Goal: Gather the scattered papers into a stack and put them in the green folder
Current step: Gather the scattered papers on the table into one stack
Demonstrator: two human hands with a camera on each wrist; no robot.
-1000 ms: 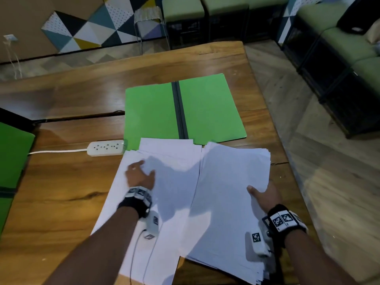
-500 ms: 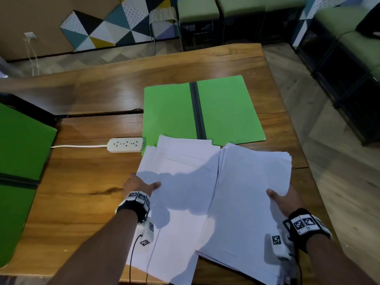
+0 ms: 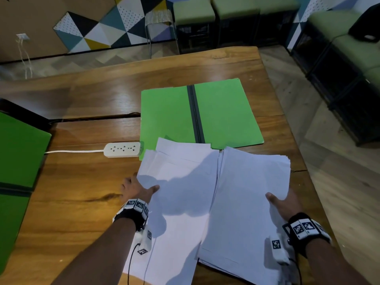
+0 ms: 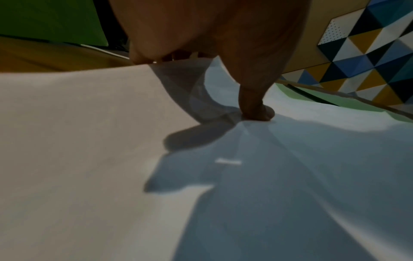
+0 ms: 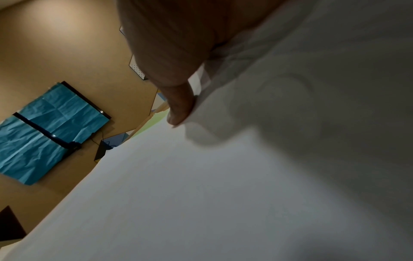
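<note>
The green folder (image 3: 222, 114) lies open and flat on the wooden table (image 3: 82, 202), dark spine in the middle. White papers lie in two overlapping piles in front of it, their far edges over the folder's near edge. My left hand (image 3: 136, 189) pinches the left edge of the left pile (image 3: 181, 194); its thumb (image 4: 257, 109) presses on top and the fingers are hidden under the sheets. My right hand (image 3: 280, 202) grips the right edge of the thicker right pile (image 3: 246, 202), thumb (image 5: 178, 106) on top and fingers underneath.
A white power strip (image 3: 122, 149) with its cord lies left of the folder's near corner. Another green folder (image 3: 18, 161) sits at the table's left edge. The table's right edge runs close to my right hand. Green seats (image 3: 349, 48) stand beyond.
My left hand slid from on top of the left pile to its left edge and took hold there. My right hand keeps its hold on the right pile.
</note>
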